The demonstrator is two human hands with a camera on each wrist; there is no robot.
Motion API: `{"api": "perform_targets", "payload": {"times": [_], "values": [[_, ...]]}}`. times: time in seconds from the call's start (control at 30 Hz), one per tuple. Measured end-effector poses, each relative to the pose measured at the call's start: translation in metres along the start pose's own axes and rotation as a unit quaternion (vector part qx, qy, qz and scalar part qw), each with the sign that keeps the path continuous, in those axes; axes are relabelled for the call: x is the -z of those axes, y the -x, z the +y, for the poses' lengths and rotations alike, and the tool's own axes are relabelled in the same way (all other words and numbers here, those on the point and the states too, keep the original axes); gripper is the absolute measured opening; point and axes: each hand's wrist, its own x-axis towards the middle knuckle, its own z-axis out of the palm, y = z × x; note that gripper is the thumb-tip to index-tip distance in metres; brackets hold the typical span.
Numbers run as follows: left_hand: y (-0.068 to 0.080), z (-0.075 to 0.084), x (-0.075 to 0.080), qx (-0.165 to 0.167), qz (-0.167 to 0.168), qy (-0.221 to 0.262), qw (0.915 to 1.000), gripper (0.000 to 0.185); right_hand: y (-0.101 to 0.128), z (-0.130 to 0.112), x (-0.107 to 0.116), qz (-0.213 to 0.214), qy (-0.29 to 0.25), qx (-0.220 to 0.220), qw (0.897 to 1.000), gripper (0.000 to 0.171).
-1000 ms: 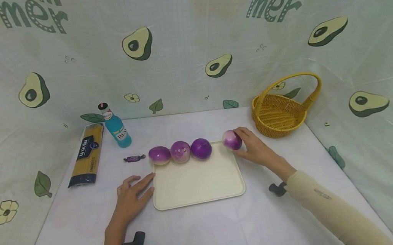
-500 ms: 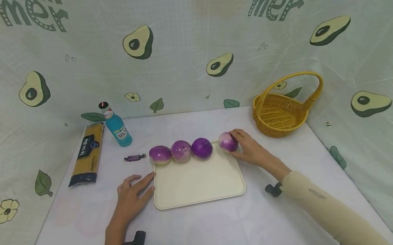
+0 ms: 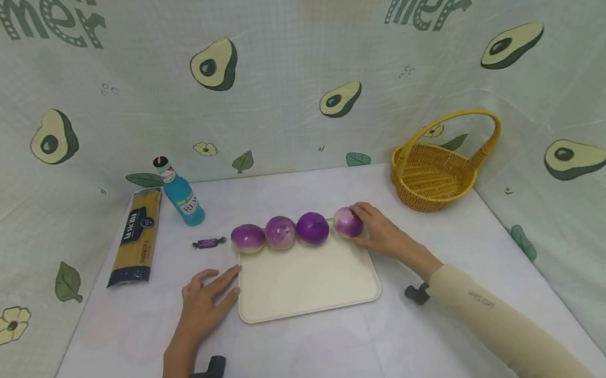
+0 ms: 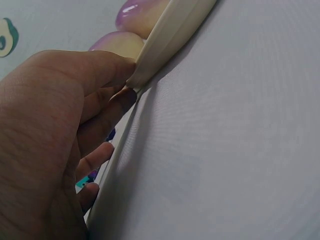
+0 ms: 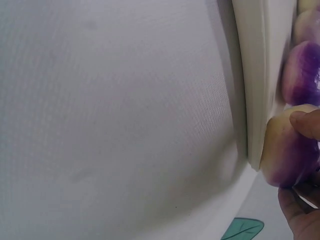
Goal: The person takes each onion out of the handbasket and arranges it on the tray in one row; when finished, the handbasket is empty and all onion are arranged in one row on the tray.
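My right hand (image 3: pixel 386 233) grips a purple-and-white turnip (image 3: pixel 347 222) at the far right corner of the cream tray (image 3: pixel 310 283). In the right wrist view, thumb and fingers hold that turnip (image 5: pixel 285 145) from opposite sides, right at the tray's rim. To its left, three more turnips sit in a row along the tray's far edge: a deep purple turnip (image 3: pixel 312 228), a mottled turnip (image 3: pixel 280 233) and an oblong turnip (image 3: pixel 248 238). My left hand (image 3: pixel 200 307) touches the tray's left edge with thumb and forefinger, its fingers spread and relaxed; the left wrist view shows the fingertips at the rim (image 4: pixel 150 60).
A yellow wicker basket (image 3: pixel 432 176) with a tall handle stands at the back right. Back left are a blue bottle (image 3: pixel 183 195) and a spaghetti packet (image 3: pixel 135 238). A purple-wrapped candy (image 3: pixel 209 242) lies left of the turnip row. A printed cloth hangs behind the table.
My right hand has carried its turnip leftward and slightly toward me, narrowing the gap to the row. The left hand and the tray stay in place.
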Motion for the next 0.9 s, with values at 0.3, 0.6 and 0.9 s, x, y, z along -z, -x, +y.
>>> {"api": "perform_targets", "payload": {"times": [0.3,0.6,0.9], "values": [[0.0014,0.0010,0.0005,-0.005,0.003,-0.002,1.0000,0.049,-0.0019,-0.0016,-0.0048,-0.008,-0.002,-0.007,1.000,0.078],[-0.0005,0.0034,-0.0012,-0.012,0.009,-0.001,0.9999,0.049,0.0003,0.0028,-0.0087,0.001,-0.008,-0.001,1.000,0.077],[-0.0023,0.0037,0.0006,0.023,-0.002,0.027,0.9994,0.047,0.0060,0.0057,-0.0093,-0.025,-0.017,-0.033,0.999,0.088]]}}
